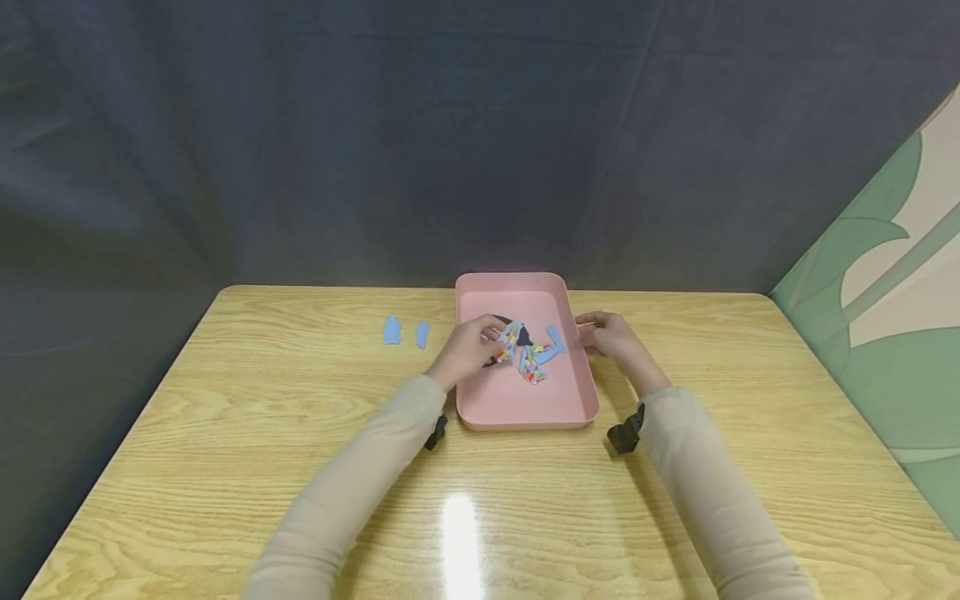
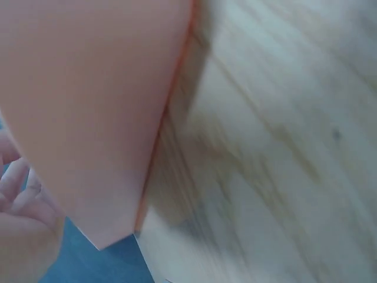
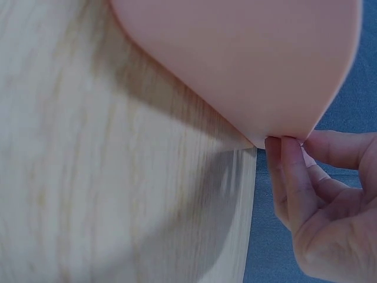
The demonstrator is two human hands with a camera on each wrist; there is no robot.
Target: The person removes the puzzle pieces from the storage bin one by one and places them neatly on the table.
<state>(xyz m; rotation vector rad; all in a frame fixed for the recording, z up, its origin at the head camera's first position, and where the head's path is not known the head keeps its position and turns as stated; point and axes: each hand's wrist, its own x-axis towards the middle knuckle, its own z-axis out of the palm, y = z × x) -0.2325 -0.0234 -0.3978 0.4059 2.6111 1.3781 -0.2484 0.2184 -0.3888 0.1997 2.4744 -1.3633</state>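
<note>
A shallow pink tray (image 1: 525, 411) lies on the wooden table, holding several irregular flat pieces, some multicoloured, some light blue, some black. My left hand (image 1: 471, 348) reaches over the tray's left side, thumb and fingers pinching a multicoloured piece (image 1: 511, 337) with a blue edge. Beside it are another multicoloured piece (image 1: 532, 367) and a light blue piece (image 1: 555, 337). From outside, my right hand (image 1: 609, 335) touches the tray's right wall. In the right wrist view, that hand's fingertips (image 3: 290, 144) rest on the pink wall. The left wrist view hides what the left fingers pinch behind the wall.
Two light blue pieces, one larger (image 1: 392, 330) and one smaller (image 1: 422, 335), lie on the table (image 1: 300, 375) left of the tray. A dark cloth (image 1: 450, 150) hangs behind the table's far edge. Black wrist devices (image 1: 626, 433) hang under both sleeves.
</note>
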